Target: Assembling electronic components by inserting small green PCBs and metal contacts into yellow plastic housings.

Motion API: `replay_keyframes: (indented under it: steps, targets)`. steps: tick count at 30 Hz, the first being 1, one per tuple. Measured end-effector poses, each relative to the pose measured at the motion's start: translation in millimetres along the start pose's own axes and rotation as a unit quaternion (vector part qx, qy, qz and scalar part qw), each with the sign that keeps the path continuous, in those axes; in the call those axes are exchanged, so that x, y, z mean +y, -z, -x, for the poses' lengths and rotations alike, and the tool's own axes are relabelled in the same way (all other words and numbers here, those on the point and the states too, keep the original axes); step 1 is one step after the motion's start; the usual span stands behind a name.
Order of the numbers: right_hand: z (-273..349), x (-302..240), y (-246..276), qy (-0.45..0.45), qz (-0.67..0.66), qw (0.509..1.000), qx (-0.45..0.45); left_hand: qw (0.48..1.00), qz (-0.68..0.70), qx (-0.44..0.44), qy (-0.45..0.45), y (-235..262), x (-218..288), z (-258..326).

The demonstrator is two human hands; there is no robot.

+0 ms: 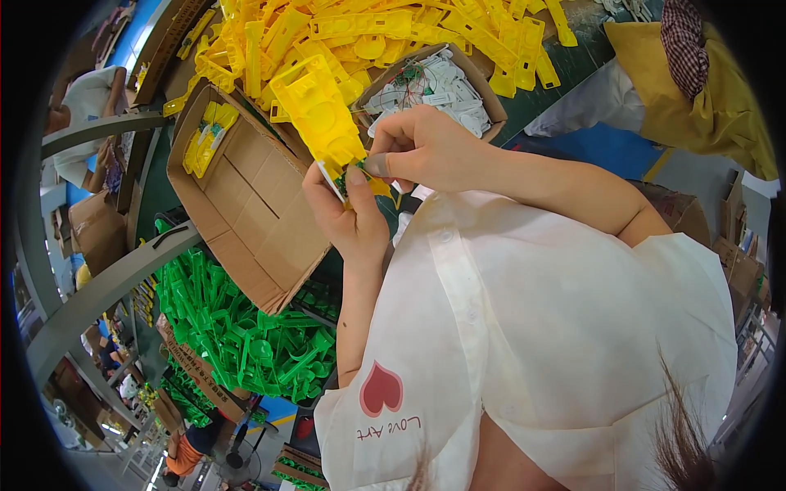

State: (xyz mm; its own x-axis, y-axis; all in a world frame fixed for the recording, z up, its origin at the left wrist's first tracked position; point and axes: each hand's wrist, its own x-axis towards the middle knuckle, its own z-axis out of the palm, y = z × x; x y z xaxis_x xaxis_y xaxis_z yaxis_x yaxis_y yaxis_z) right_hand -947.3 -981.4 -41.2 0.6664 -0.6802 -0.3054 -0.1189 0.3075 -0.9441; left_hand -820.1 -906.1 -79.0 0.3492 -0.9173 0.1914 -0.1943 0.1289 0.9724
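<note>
My left hand [356, 213] is closed round the lower end of a long yellow plastic shell [311, 106], which tilts up and to the left. A small green circuit board [341, 182] and a white part show at that end, by my left thumb. My right hand [430, 151] is pinched closed at the same end, its fingertips close to my left thumb. Whatever lies between the right fingertips is hidden. Just beyond my right hand stands a small cardboard box [497, 110] of white plastic parts [442, 90] with thin wires and green boards among them.
Yellow shells [360, 26] are heaped at the far side. Left of my hands lies an open cardboard box [262, 209] with a few yellow pieces [209, 139] in one end. Green plastic parts [246, 327] are piled below it. Grey metal bars [123, 270] cross the left side; people work beyond.
</note>
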Motion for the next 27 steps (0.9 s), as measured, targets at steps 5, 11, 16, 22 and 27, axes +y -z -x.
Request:
replay_keyframes:
  steps: [5, 11, 16, 22, 27]
  targets:
    - [-1.3, 7.5, 1.8, 0.042, 0.075, 0.996, 0.017, 0.999, 0.023, 0.028, -0.015, -4.0, 0.8, 0.5]
    - [-6.5, 11.4, 16.5, 0.026, -0.059, 0.997, -0.034, 0.972, 0.216, -0.023, 0.096, -10.0, 10.3, -1.4]
    - [-5.1, 5.0, 7.9, 0.069, -0.073, 0.992, -0.082, 0.975, 0.190, -0.099, 0.058, -5.3, 10.7, -2.8]
    - [-7.7, 12.4, 6.7, 0.061, -0.075, 0.993, -0.061, 0.987, 0.100, -0.117, 0.051, -4.3, 20.1, -4.4]
    - [7.9, 3.3, 3.2, 0.240, 0.269, 0.926, 0.116, 0.884, 0.430, -0.141, 0.117, 1.4, 8.7, -11.0]
